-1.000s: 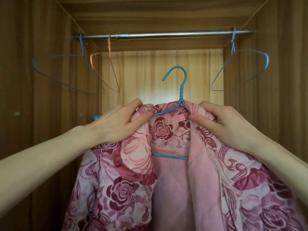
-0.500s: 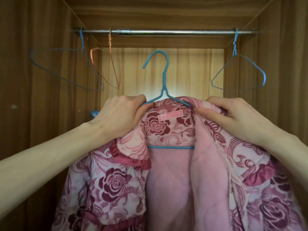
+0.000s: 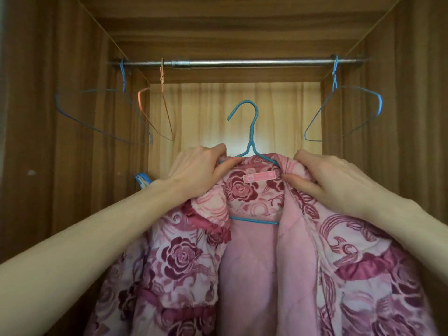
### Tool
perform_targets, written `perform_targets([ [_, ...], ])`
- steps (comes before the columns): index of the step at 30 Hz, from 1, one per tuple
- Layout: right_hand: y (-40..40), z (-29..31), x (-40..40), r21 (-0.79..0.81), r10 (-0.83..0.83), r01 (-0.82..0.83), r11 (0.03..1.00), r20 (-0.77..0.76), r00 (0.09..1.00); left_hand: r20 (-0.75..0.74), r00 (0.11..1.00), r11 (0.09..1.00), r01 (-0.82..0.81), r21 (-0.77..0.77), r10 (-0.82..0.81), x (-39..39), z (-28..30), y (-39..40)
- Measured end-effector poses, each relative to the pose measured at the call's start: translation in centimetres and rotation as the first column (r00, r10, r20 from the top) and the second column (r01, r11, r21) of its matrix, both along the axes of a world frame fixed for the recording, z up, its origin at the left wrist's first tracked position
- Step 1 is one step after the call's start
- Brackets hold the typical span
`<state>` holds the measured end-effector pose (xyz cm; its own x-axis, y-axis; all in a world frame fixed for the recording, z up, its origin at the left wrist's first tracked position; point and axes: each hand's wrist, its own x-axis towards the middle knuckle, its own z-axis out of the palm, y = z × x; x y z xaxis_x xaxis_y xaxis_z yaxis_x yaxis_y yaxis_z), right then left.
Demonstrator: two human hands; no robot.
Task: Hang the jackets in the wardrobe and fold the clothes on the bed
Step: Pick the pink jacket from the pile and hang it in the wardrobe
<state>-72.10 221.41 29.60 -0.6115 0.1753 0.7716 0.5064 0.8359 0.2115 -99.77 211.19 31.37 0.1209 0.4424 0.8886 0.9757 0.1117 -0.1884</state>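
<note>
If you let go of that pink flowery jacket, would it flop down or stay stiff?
Probably flop: the pink rose-patterned quilted jacket already sags in soft folds below both hands. It looks padded, so perhaps slightly heavy. The thin blue wire hanger might bend a little under it.

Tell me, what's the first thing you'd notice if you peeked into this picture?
The big pink rose-patterned jacket fills the lower middle, on a blue hanger whose hook sits below the silver rail. The left hand and right hand each grip the collar on either side. Empty wire hangers dangle from the rail: a blue one and an orange one at left, another blue one at right.
</note>
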Motion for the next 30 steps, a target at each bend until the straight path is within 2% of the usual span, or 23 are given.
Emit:
perform_targets([
  [2,-0.4,0.8,-0.1,0.021,-0.098,0.100,0.995,-0.086,0.991,0.153,0.988,1.000,0.012,-0.012,-0.010,0.4,1.3,1.8],
  [5,-1.5,2.4,-0.7,0.050,-0.189,0.201,0.978,-0.187,0.964,0.366,0.925,0.995,0.104,-0.002,-0.096,1.6,3.1,4.1],
  [9,-2.3,5.1,-1.4,0.081,-0.267,0.294,0.952,-0.247,0.932,0.466,0.872,0.989,0.136,0.063,-0.149,2.7,3.9,6.2],
  [11,-2.8,6.7,-1.9,0.123,-0.279,0.323,0.938,-0.283,0.918,0.522,0.821,0.973,0.204,0.111,-0.232,3.1,4.1,6.6],
  [13,-3.3,8.3,-2.5,0.160,-0.301,0.358,0.920,-0.298,0.906,0.530,0.807,0.965,0.199,0.172,-0.261,2.9,4.4,7.0],
  [15,-3.7,10.0,-2.9,0.172,-0.336,0.399,0.901,-0.305,0.891,0.568,0.802,0.976,0.085,0.202,-0.187,2.2,4.8,7.1],
  [17,-3.7,11.2,-3.3,0.169,-0.386,0.447,0.879,-0.299,0.873,0.606,0.788,0.987,0.011,0.163,-0.109,1.5,5.3,6.8],
  [22,-3.5,12.3,-4.7,0.148,-0.462,0.509,0.848,-0.267,0.846,0.581,0.793,0.965,0.032,0.259,-0.182,1.0,5.8,6.1],
  [27,-3.5,14.2,-6.2,0.067,-0.485,0.522,0.850,-0.288,0.826,0.475,0.843,0.964,0.179,0.196,-0.253,0.0,5.3,7.0],
  [30,-3.3,15.3,-7.2,0.053,-0.491,0.532,0.845,-0.316,0.812,0.509,0.792,0.934,0.348,0.080,-0.338,-0.2,6.4,8.0],
])
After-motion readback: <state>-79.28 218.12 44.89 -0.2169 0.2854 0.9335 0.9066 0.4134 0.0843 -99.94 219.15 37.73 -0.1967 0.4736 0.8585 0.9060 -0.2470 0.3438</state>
